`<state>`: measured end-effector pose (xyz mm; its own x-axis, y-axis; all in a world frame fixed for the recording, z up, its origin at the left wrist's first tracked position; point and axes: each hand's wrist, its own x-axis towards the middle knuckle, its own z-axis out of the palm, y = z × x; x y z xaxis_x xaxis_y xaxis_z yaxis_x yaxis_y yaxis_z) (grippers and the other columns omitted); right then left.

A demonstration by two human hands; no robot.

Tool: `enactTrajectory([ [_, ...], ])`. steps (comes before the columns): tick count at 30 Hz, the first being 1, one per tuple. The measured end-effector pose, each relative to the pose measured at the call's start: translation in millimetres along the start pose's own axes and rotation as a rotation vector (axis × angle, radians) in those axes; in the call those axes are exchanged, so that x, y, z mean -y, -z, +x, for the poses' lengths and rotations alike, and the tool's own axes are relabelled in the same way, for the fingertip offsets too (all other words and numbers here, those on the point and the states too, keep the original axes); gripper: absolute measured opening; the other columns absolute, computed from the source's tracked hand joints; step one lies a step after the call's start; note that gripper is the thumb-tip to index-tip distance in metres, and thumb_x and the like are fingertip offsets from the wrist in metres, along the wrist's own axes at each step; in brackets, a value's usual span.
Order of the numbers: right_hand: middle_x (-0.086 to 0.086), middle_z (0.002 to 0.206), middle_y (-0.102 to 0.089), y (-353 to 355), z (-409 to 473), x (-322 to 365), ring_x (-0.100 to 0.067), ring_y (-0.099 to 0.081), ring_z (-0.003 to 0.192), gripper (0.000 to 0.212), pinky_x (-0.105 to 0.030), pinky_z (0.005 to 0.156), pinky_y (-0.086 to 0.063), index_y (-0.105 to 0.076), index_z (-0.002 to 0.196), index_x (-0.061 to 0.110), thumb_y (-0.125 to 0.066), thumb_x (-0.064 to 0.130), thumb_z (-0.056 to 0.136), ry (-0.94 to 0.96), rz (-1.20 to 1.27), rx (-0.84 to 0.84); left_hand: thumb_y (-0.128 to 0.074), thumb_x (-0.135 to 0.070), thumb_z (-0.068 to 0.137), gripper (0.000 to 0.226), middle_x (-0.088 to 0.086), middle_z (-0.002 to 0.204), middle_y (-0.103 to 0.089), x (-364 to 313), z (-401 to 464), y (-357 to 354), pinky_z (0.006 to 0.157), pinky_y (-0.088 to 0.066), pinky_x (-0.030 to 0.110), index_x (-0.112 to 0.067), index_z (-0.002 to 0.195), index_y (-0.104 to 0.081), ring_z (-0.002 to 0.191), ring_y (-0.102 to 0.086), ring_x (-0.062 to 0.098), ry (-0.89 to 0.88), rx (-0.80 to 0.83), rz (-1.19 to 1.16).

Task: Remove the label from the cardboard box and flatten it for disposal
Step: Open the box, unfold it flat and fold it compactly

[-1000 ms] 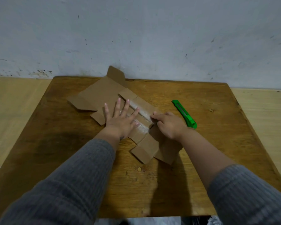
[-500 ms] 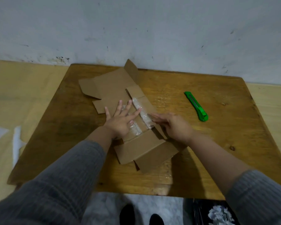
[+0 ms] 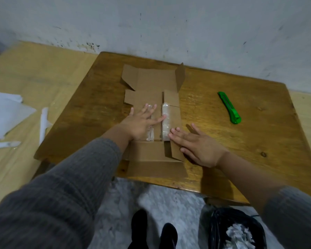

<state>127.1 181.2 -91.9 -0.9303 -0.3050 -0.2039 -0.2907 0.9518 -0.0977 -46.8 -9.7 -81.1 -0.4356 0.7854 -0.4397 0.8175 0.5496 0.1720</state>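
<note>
- The left hand (image 3: 142, 123) lies flat, palm down, fingers fanned wide apart, pressing on the middle of the opened cardboard box (image 3: 151, 83); it grasps nothing.
- The right hand (image 3: 199, 146) is likewise flat with fingers extended and slightly spread, its fingertips touching the near end of a strip of clear tape (image 3: 165, 121) and its palm over the box's right edge and the table (image 3: 250, 141); nothing is pinched.
- Between the two hands runs that tape strip, crinkled and glossy, lying lengthwise along a seam of the cardboard; a second, thinner bit of clear film shows just under the left palm.
- The box is plain brown corrugated board, unfolded into flat panels and flaps: most lie level beyond and in front of the hands, while one flap at the far right corner stands upright and a small flap by the right fingers is tilted up.
- Well to the right of the right hand lies a green utility knife (image 3: 229, 107), slim, plastic, closed.
- The table is varnished wood, scuffed, with visible knots.
- Below the right forearm, on the floor, sits a black bin bag (image 3: 215, 229) holding crumpled pale scraps.
</note>
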Motion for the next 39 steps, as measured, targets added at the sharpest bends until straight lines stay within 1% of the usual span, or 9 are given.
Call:
enactTrajectory([
  [8, 0.005, 0.159, 0.008, -3, 4, 3, -0.016, 0.008, 0.147, 0.054, -0.055, 0.116, 0.002, -0.003, 0.146, 0.047, -0.019, 0.053, 0.094, 0.012, 0.003, 0.033, -0.032, -0.017, 0.102, 0.068, -0.003, 0.157, 0.026, 6, 0, -6, 0.114, 0.011, 0.061, -0.05, 0.147, 0.007, 0.143, 0.027, 0.02, -0.024, -0.048, -0.027],
  [13, 0.002, 0.159, 0.01, -3, 2, -4, -0.022, 0.01, 0.146, 0.063, -0.056, 0.116, -0.002, 0.002, 0.148, 0.039, -0.026, 0.05, 0.092, 0.083, -0.01, 0.061, -0.013, -0.05, 0.101, 0.051, -0.006, 0.156, 0.029, 13, 4, -20, 0.111, 0.016, 0.063, -0.053, 0.144, 0.014, 0.141, 0.03, 0.017, -0.048, -0.106, 0.024],
  [21, -0.003, 0.157, 0.021, -1, 2, -11, -0.024, 0.018, 0.145, 0.094, -0.057, 0.113, 0.012, 0.014, 0.148, 0.031, -0.034, 0.072, 0.079, 0.137, -0.107, 0.141, -0.009, -0.054, 0.1, 0.051, -0.005, 0.156, 0.029, 11, 7, -24, 0.108, 0.018, 0.065, -0.051, 0.144, 0.016, 0.142, 0.03, 0.019, -0.005, -0.12, 0.064],
  [28, 0.005, 0.158, 0.006, -3, -2, 14, -0.019, 0.009, 0.146, 0.067, -0.047, 0.116, 0.013, -0.005, 0.148, 0.038, -0.012, 0.068, 0.089, -0.021, 0.018, 0.016, -0.016, -0.054, 0.1, 0.052, -0.003, 0.155, 0.03, 8, 3, -12, 0.111, 0.015, 0.062, -0.05, 0.147, 0.007, 0.142, 0.029, 0.021, -0.006, -0.061, -0.027],
  [30, 0.006, 0.157, -0.012, -1, -5, 17, -0.015, -0.005, 0.147, 0.064, -0.041, 0.118, 0.01, -0.02, 0.147, 0.032, -0.011, 0.061, 0.092, -0.086, 0.162, -0.033, -0.017, -0.054, 0.1, 0.053, -0.001, 0.155, 0.03, 8, 0, -5, 0.112, 0.015, 0.059, -0.049, 0.147, 0.005, 0.143, 0.028, 0.024, -0.003, -0.045, -0.065],
  [32, 0.002, 0.146, -0.043, 3, -4, 20, -0.014, -0.032, 0.138, 0.059, -0.043, 0.12, -0.01, -0.042, 0.14, 0.023, -0.016, 0.053, 0.096, -0.162, 0.316, -0.133, -0.026, -0.06, 0.096, 0.063, 0.001, 0.155, 0.029, 7, 8, -5, 0.111, 0.014, 0.059, -0.046, 0.149, 0.005, 0.143, 0.026, 0.027, 0.016, 0.025, -0.087],
  [35, -0.002, 0.12, -0.064, 8, 3, 24, -0.019, -0.054, 0.113, 0.05, -0.039, 0.102, -0.04, -0.059, 0.121, 0.02, -0.022, 0.045, 0.098, -0.242, 0.438, -0.245, -0.035, -0.061, 0.094, 0.07, 0.002, 0.162, 0.0, -4, 7, 15, 0.115, 0.003, 0.057, -0.031, 0.153, -0.013, 0.148, 0.006, 0.027, 0.175, 0.069, -0.548],
  [37, -0.002, 0.103, -0.066, 9, 6, 25, -0.02, -0.059, 0.097, 0.052, -0.035, 0.086, -0.045, -0.063, 0.107, 0.021, -0.023, 0.052, 0.097, -0.351, 0.512, -0.253, -0.017, -0.051, 0.101, 0.061, 0.002, 0.152, -0.037, 7, -3, 34, 0.12, -0.009, 0.048, -0.016, 0.144, -0.042, 0.144, -0.026, 0.022, 0.254, 0.006, -1.138],
  [39, 0.001, 0.093, -0.064, 8, 12, 25, -0.015, -0.058, 0.084, 0.043, -0.028, 0.071, -0.043, -0.062, 0.101, 0.021, -0.031, 0.05, 0.096, -0.475, 0.594, -0.266, -0.006, -0.056, 0.099, 0.07, 0.001, 0.141, -0.052, 25, -17, 47, 0.118, -0.011, 0.048, -0.021, 0.134, -0.055, 0.136, -0.037, 0.016, 0.209, -0.046, -1.235],
])
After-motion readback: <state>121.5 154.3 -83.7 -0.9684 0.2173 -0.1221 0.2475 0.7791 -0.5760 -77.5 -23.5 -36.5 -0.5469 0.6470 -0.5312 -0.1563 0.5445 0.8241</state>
